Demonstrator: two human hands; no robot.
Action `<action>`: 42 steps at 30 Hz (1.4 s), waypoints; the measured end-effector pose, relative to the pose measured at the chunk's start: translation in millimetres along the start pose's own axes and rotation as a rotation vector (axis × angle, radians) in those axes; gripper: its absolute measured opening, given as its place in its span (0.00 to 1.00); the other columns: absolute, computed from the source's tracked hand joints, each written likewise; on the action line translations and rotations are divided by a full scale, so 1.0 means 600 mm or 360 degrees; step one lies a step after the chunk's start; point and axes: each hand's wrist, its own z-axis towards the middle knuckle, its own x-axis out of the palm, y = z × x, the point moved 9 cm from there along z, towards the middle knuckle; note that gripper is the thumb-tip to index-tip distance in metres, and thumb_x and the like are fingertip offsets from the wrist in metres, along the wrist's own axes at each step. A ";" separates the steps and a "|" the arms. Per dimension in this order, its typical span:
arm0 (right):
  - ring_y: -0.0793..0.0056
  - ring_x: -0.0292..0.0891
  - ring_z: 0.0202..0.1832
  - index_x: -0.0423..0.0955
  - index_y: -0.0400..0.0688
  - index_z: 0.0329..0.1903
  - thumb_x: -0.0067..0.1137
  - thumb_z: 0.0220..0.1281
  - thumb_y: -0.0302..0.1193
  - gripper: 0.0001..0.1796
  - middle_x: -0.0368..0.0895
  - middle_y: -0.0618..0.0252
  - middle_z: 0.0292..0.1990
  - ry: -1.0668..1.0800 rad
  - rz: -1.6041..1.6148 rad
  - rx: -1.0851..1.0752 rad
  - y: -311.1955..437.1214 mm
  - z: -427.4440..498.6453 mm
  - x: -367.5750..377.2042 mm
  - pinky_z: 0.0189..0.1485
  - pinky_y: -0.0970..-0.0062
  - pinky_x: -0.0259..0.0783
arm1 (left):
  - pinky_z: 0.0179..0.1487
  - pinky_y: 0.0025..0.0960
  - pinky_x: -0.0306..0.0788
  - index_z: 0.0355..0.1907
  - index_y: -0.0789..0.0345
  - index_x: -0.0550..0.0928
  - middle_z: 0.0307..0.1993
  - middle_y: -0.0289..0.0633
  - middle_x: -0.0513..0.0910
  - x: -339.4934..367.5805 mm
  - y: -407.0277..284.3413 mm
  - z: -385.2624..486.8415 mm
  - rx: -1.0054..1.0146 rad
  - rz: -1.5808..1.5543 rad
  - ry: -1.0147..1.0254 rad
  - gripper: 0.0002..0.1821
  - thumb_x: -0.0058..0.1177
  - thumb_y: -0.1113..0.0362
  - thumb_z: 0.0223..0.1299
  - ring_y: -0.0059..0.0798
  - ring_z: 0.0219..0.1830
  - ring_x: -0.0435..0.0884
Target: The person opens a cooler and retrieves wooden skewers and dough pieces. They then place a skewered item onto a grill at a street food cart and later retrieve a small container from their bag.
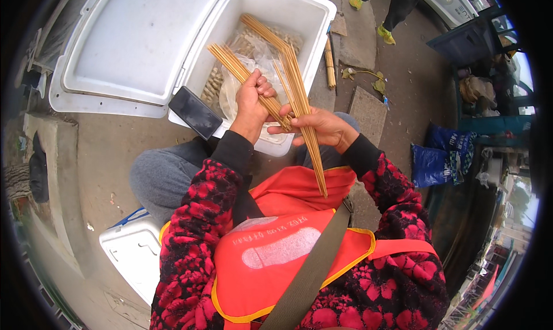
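My left hand [252,100] is closed around a bundle of thin bamboo skewers [228,62], which slants up to the left over the box. In my right hand [322,125] is a second skewer bundle [298,86], its narrow ends pointing down towards my red apron [298,185]. The fingertips of that hand touch or nearly touch the lower ends of the left bundle. Below both hands stands an uncovered white cooler box [320,32]. Inside it lie more skewers [261,27], a clear plastic bag [231,90] and pale, ridged skewered pieces [211,86].
A black smartphone [195,112] rests on the box's near left corner. The white lid [125,40] lies folded back leftwards. Another skewer bundle [330,64] is on the ground at right. A person's legs [404,6] are beyond; blue bags [432,163] lie at right.
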 end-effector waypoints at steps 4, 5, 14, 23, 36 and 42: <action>0.52 0.68 0.62 0.64 0.43 0.60 0.55 0.62 0.24 0.24 0.69 0.54 0.58 0.0003 0.0026 0.0075 0.000 0.000 0.003 0.41 0.70 0.83 | 0.20 0.24 0.61 0.23 0.60 0.65 0.17 0.29 0.63 0.013 0.037 -0.008 -0.0315 0.0125 0.0110 0.15 0.47 0.61 0.68 0.18 0.16 0.61; 0.52 0.68 0.61 0.63 0.43 0.61 0.55 0.62 0.24 0.25 0.69 0.55 0.58 0.0022 0.0007 0.0067 0.002 0.000 0.005 0.41 0.71 0.83 | 0.20 0.24 0.61 0.23 0.60 0.65 0.17 0.29 0.63 0.007 0.041 -0.010 -0.0290 0.0172 0.0032 0.16 0.47 0.61 0.68 0.19 0.16 0.61; 0.49 0.68 0.60 0.55 0.45 0.68 0.51 0.63 0.23 0.31 0.71 0.63 0.55 0.0012 -0.0289 0.0125 0.013 -0.004 -0.007 0.34 0.74 0.84 | 0.29 0.31 0.72 0.29 0.63 0.68 0.21 0.32 0.67 0.013 0.065 -0.034 -0.0502 0.0252 0.0146 0.12 0.44 0.60 0.70 0.23 0.21 0.68; 0.77 0.75 0.48 0.64 0.44 0.65 0.53 0.61 0.27 0.28 0.73 0.65 0.56 -0.0283 -0.0729 0.0019 0.050 0.001 -0.028 0.33 0.77 0.80 | 0.44 0.39 0.77 0.44 0.71 0.73 0.36 0.45 0.80 0.002 0.038 -0.041 -0.0292 0.0702 0.0052 0.17 0.45 0.57 0.69 0.35 0.38 0.82; 0.80 0.74 0.24 0.78 0.38 0.41 0.59 0.59 0.34 0.13 0.83 0.60 0.29 -0.0799 -0.1183 0.0086 0.038 -0.009 -0.038 0.22 0.77 0.67 | 0.57 0.44 0.73 0.53 0.74 0.68 0.59 0.58 0.71 -0.031 0.023 -0.084 -0.0250 0.0537 0.0197 0.18 0.40 0.60 0.71 0.46 0.57 0.75; 0.71 0.78 0.33 0.76 0.36 0.43 0.62 0.55 0.37 0.18 0.80 0.52 0.29 -0.0742 -0.1906 -0.0364 0.019 0.026 0.022 0.41 0.68 0.71 | 0.51 0.39 0.76 0.39 0.65 0.74 0.39 0.49 0.81 -0.043 0.003 -0.080 -0.0036 0.0289 0.0055 0.07 0.45 0.64 0.68 0.38 0.44 0.80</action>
